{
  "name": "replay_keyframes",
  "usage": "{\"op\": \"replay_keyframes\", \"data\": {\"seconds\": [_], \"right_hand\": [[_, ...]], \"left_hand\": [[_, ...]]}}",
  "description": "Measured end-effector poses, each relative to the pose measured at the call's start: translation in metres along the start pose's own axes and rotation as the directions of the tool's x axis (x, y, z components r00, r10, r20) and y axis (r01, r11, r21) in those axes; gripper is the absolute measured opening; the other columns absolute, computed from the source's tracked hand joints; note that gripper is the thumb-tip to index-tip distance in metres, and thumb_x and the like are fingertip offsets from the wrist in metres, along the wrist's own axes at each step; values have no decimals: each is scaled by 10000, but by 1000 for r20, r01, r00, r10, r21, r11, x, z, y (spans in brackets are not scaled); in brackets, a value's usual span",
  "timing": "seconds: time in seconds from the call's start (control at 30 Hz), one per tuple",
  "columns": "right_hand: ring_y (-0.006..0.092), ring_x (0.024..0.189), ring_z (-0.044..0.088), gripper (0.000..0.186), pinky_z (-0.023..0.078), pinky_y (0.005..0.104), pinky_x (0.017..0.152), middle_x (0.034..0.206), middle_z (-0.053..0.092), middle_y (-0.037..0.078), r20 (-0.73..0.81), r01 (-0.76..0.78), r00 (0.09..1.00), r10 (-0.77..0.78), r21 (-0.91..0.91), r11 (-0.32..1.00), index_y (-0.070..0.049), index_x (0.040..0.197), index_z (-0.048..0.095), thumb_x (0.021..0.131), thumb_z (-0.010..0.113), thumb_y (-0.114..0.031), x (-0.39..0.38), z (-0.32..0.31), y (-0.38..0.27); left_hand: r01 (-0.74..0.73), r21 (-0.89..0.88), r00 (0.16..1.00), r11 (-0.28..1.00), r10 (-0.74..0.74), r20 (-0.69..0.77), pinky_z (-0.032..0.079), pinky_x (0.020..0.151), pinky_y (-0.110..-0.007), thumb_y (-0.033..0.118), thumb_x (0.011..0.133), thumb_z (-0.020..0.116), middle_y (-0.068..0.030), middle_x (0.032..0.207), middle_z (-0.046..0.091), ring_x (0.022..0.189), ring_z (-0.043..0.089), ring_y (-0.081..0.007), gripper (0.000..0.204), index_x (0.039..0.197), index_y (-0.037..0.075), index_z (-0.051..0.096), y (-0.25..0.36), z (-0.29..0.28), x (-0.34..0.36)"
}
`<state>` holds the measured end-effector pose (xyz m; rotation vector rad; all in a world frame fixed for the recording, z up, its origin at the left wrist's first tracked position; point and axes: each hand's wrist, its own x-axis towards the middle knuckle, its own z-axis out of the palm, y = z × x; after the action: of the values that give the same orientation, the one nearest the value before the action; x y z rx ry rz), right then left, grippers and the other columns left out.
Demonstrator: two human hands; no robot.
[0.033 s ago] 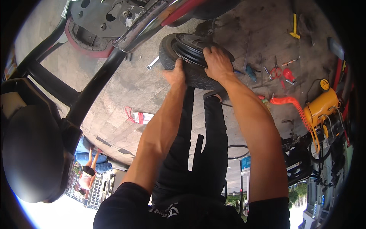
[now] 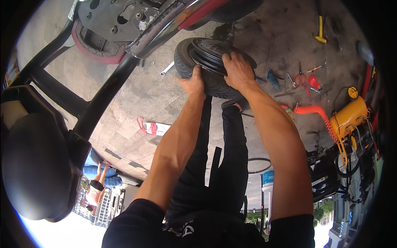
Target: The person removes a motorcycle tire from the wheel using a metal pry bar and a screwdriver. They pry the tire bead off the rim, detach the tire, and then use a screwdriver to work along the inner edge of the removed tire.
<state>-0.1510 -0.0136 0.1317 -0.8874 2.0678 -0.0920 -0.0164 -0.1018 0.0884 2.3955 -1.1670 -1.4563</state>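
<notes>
A scooter wheel (image 2: pixel 211 56), a black tyre on a dark metal rim, leans tilted just in front of my feet. My left hand (image 2: pixel 193 82) wraps round the near left part of the tyre, its thumb up toward the rim and its fingers mostly hidden beneath. On the right, my right hand (image 2: pixel 239 70) is closed over the rim and tyre edge, with bent fingers on the upper face. A combination wrench (image 2: pixel 167 68) lies on the floor left of the wheel.
Red-handled scissors (image 2: pixel 300 77), a red bulb-shaped thing (image 2: pixel 314 84) and several tools lie at right. A yellow hammer (image 2: pixel 320 31) is farther off. An orange coiled hose (image 2: pixel 310 109) runs to a yellow tank (image 2: pixel 350 117). The scooter frame (image 2: pixel 109 91) stands close on the left.
</notes>
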Motion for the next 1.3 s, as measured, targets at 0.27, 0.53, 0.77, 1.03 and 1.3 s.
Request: {"op": "replay_keyframes", "data": {"seconds": [0.27, 0.53, 0.77, 1.03, 1.3], "right_hand": [[345, 1116, 555, 562, 497, 472, 883, 1117, 555, 150, -93, 1, 996, -4, -33, 999, -65, 1141, 506, 678, 820, -110, 4, 14, 6], [353, 1131, 550, 535, 485, 459, 911, 1131, 560, 160, -101, -96, 991, 91, -47, 994, -65, 1117, 524, 674, 822, -103, 18, 23, 26], [345, 1184, 522, 481, 466, 501, 924, 1188, 554, 143, -60, -129, 990, 130, 23, 991, -83, 1181, 531, 748, 740, -90, 36, 4, 41], [354, 1135, 536, 552, 470, 466, 922, 1142, 551, 167, -177, -8, 984, 15, 37, 999, -66, 1152, 523, 676, 802, -98, 35, -5, 26], [371, 1121, 538, 622, 473, 459, 924, 1142, 537, 173, -177, 61, 982, -59, 8, 998, -64, 1179, 504, 640, 815, -92, 33, -12, 27]], "left_hand": [[-92, 163, 994, 982, 101, -43, 538, 845, -421, 412, 703, 829, -296, 1189, 547, 1013, 621, -343, 908, 1250, -166, 392, -12, 1, -9], [132, -259, 990, 957, -116, 79, 555, 849, -471, 286, 741, 817, -279, 1200, 519, 1016, 621, -355, 863, 1306, -112, 302, -19, -24, -44], [124, -224, 989, 967, -102, 109, 526, 897, -433, 143, 787, 784, -275, 1240, 487, 1053, 589, -329, 758, 1288, -100, 270, -10, -36, -55], [138, -156, 990, 978, -134, 38, 567, 844, -445, 259, 780, 798, -277, 1200, 531, 1021, 626, -346, 833, 1316, -131, 294, -2, -22, -35], [33, -40, 998, 999, -31, 55, 565, 825, -418, 248, 780, 801, -266, 1182, 532, 993, 628, -326, 799, 1301, -116, 318, -13, -33, -27]]}}
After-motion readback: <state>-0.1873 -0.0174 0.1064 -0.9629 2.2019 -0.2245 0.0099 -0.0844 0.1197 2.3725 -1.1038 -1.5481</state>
